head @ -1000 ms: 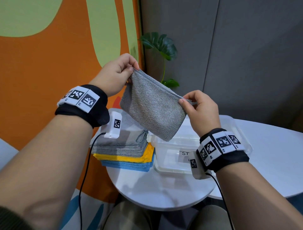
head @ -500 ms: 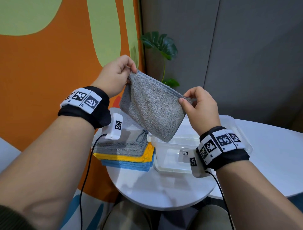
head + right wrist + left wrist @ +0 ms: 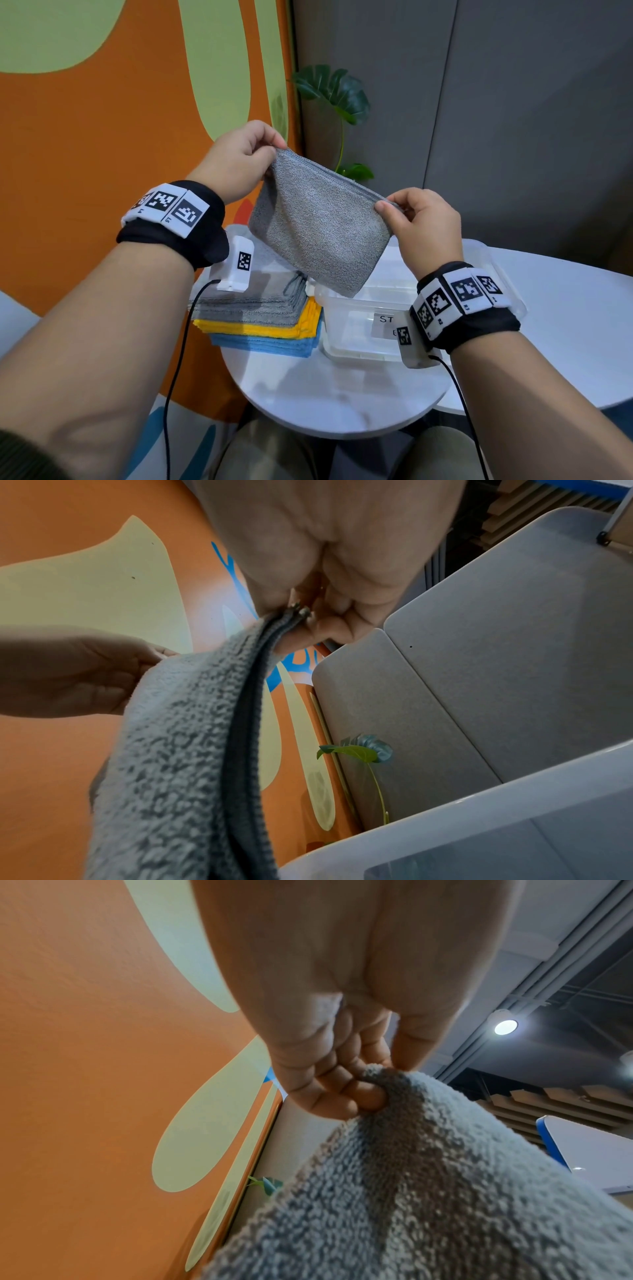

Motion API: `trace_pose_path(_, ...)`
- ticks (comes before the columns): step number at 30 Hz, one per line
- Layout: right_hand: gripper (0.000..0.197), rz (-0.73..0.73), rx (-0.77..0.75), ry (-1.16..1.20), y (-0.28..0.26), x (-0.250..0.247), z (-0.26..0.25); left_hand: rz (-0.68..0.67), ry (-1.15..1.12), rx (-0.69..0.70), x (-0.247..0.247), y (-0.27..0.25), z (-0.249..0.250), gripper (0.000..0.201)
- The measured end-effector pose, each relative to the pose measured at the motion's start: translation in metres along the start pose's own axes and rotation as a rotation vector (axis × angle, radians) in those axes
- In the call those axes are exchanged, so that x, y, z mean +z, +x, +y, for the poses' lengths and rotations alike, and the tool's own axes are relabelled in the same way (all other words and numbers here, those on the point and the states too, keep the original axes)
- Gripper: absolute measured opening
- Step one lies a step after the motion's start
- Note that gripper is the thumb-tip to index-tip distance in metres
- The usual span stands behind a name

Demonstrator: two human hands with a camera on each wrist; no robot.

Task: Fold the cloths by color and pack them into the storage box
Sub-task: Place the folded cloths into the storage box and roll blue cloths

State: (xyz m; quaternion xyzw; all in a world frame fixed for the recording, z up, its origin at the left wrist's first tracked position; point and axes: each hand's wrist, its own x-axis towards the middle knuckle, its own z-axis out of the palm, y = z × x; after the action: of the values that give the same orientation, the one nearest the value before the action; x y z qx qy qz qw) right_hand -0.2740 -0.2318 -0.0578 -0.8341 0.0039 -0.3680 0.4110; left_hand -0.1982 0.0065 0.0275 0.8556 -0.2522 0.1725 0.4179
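A big wall (image 3: 85, 144) fills the left side. It is orange with light green shapes. Next to it are grey panels (image 3: 513, 120), with one green plant (image 3: 337, 90) in front of them.

There are two white desks. The round desk (image 3: 308, 394) is close, and the other desk (image 3: 565, 325) is on the right.

One clear storage box (image 3: 352, 329) sits on the round desk. It has a white label on its front, partly hidden by the right wrist. No cloth shows inside it.

Just beside the box, on its left, is one pile of cloths (image 3: 260, 318). The pile has three colors: grey on top, yellow in the middle, blue at the bottom. How many cloths are in each color, I cannot tell.

One grey cloth (image 3: 318, 233) is up in the air above the pile and the box. It is fuzzy, with a darker stitched edge along the top. It is folded double: the right wrist view shows two edges lying together. It hangs down to a corner over the box.

There are two hands. The left hand (image 3: 239, 161) pinches the top left corner of the grey cloth. The right hand (image 3: 424, 226) pinches the top right corner, a bit lower. Each wrist wears a black band with white square tags.
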Motion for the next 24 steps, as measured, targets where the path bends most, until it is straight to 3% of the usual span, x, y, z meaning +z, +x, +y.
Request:
trace_pose_path(3, 0.017, 0.040, 0.006, -0.002, 0.0010, -0.0006, 0.0007, -0.026, 0.001, 0.030, 0.0008, -0.0021, -0.0003, 0.009)
trace_pose_path(11, 0.037, 0.144, -0.013, 0.010, -0.0006, 0.0001, 0.0006, 0.008, 0.043, 0.042, 0.0044, 0.0007, -0.0038, 0.012)
trace_pose_path(16, 0.033, 0.152, -0.017, 0.018, -0.0002, 0.0000, 0.0010, 0.028, -0.048, 0.015, 0.0039, 0.0004, -0.0041, 0.016)
trace_pose_path(21, 0.023, 0.113, -0.016, 0.005, -0.0005, -0.0010, 0.0011, -0.041, -0.096, -0.019, 0.0012, -0.0031, -0.0064, 0.009)
trace_pose_path(24, 0.016, 0.047, 0.014, 0.012, -0.0009, -0.0015, 0.0011, -0.057, -0.059, -0.021, 0.0020, -0.0025, -0.0055, 0.019)
